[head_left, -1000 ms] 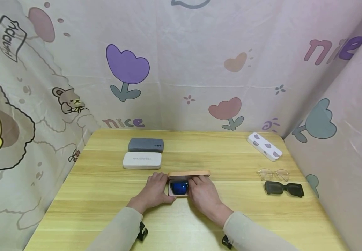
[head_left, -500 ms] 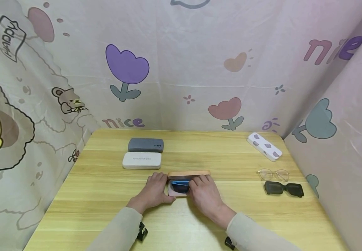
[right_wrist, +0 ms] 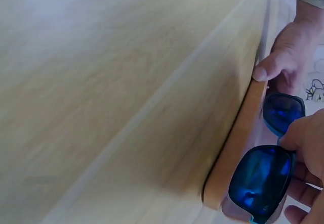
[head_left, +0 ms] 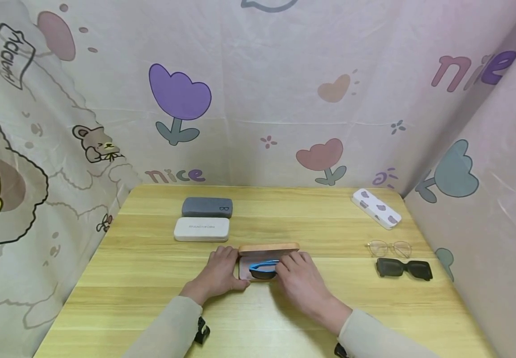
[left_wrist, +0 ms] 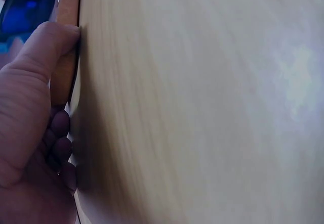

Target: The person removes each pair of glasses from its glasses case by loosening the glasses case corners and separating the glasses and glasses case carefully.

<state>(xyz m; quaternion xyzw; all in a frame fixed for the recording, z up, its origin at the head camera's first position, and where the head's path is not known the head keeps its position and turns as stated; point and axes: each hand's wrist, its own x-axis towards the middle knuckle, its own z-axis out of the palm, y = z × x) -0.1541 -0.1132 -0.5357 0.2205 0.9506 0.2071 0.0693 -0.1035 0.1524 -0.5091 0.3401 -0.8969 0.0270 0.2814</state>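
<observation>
In the head view an orange-brown glasses case (head_left: 268, 246) stands with its lid raised, mid-table towards the front. My left hand (head_left: 222, 271) grips the left end of the case, thumb on the front edge and fingers behind. Sunglasses (head_left: 263, 272) with blue mirrored lenses and blue temples sit over the pale lining, tilted. My right hand (head_left: 302, 281) pinches them at the right side. The right wrist view shows both blue lenses (right_wrist: 260, 181) above the case's front wall (right_wrist: 238, 143), thumb at the frame between them.
Left behind the case lie a grey glasses case (head_left: 207, 207) and a white one (head_left: 201, 229). At right are a bear-print case (head_left: 376, 209), thin-rimmed eyeglasses (head_left: 390, 248) and black sunglasses (head_left: 404, 269). A printed curtain (head_left: 258, 99) surrounds the wooden table (head_left: 128, 298).
My right hand has moved rightward, drawing the blue sunglasses right within the case and turning them so their blue temples show. The left hand keeps its grip on the case.
</observation>
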